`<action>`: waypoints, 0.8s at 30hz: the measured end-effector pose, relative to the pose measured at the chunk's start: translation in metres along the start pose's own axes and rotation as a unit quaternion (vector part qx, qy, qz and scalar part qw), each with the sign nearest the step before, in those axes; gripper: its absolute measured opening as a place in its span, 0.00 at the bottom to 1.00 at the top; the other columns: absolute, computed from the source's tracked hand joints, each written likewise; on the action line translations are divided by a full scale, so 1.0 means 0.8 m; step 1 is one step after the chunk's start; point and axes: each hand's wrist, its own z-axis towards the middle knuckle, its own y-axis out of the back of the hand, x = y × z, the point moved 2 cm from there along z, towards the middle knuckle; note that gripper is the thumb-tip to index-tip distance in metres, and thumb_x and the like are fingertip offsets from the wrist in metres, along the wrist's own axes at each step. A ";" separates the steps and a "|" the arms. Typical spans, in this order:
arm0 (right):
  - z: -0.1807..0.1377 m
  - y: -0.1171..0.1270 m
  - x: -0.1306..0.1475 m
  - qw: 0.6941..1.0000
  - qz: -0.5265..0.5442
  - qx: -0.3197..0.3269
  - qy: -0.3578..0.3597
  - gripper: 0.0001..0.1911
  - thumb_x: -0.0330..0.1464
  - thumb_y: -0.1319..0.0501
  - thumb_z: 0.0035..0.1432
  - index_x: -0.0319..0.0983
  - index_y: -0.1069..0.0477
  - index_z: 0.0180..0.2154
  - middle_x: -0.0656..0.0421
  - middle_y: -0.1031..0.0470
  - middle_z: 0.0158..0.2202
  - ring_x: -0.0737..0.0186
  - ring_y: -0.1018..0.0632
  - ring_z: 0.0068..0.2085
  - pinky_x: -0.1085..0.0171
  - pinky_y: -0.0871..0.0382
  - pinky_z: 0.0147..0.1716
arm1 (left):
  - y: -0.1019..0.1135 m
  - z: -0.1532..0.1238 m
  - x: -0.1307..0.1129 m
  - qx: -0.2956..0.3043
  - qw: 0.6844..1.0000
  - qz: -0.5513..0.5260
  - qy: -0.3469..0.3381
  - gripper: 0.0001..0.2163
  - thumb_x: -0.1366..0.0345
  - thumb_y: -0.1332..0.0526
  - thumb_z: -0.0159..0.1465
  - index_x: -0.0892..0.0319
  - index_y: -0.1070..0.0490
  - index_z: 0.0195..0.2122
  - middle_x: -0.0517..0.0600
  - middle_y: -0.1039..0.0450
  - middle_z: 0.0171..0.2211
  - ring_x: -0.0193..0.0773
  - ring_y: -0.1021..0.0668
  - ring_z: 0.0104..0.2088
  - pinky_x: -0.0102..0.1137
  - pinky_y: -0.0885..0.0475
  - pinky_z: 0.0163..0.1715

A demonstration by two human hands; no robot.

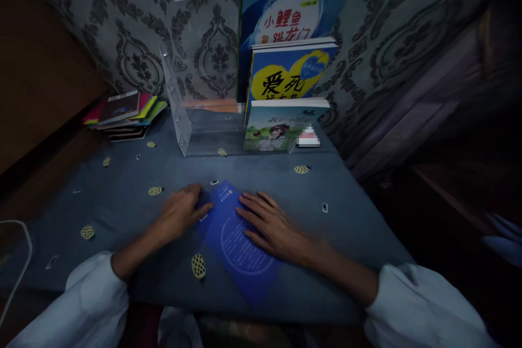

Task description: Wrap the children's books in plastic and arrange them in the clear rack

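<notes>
One left hand [181, 208], one right hand [279, 228] and one blue booklet [244, 244] are recorded. One transparent rack [175, 104] and three upright books [291, 72] are counted. One stack [121, 107] is noted; its pieces cannot be exactly counted. One worktop [346, 239], seven pineapple prints [198, 265] and one white cable [30, 247] are registered.

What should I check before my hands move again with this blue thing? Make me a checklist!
1. Right hand on the blue thing: ok, fingers spread over its right side.
2. Left hand gripping it: cannot tell, the hand is blurred beside its left edge.
3. Blue thing square to the table: not ok, it's turned, one corner pointing toward you.
4. Books standing in the clear stand: ok, at its right end.
5. White cable away from both hands: ok, it's at the far left.
</notes>
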 end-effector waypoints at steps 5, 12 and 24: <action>0.000 0.002 0.002 1.000 -0.011 -0.002 -0.004 0.24 0.36 0.42 0.69 0.39 0.34 0.64 0.44 0.32 0.65 0.45 0.34 0.68 0.38 0.40 0.66 | 0.004 0.018 0.007 0.090 0.991 -0.104 -0.004 0.15 0.48 0.37 0.58 0.54 0.28 0.35 0.46 0.26 0.28 0.42 0.24 0.31 0.33 0.36 0.30; -0.003 -0.003 -0.007 0.998 -0.014 -0.051 -0.024 0.22 0.36 0.43 0.69 0.37 0.32 0.61 0.43 0.31 0.64 0.45 0.32 0.67 0.41 0.36 0.64 | 0.010 0.074 -0.017 0.078 0.990 -0.038 -0.113 0.10 0.58 0.44 0.64 0.57 0.26 0.33 0.46 0.25 0.29 0.40 0.25 0.31 0.32 0.32 0.32; 0.008 0.018 -0.033 0.994 -0.049 0.001 -0.100 0.21 0.36 0.42 0.68 0.35 0.30 0.59 0.41 0.29 0.61 0.43 0.30 0.64 0.39 0.39 0.64 | 0.016 0.143 -0.074 -0.060 0.984 0.111 -0.123 0.11 0.65 0.43 0.69 0.61 0.29 0.50 0.62 0.27 0.52 0.54 0.26 0.54 0.43 0.31 0.52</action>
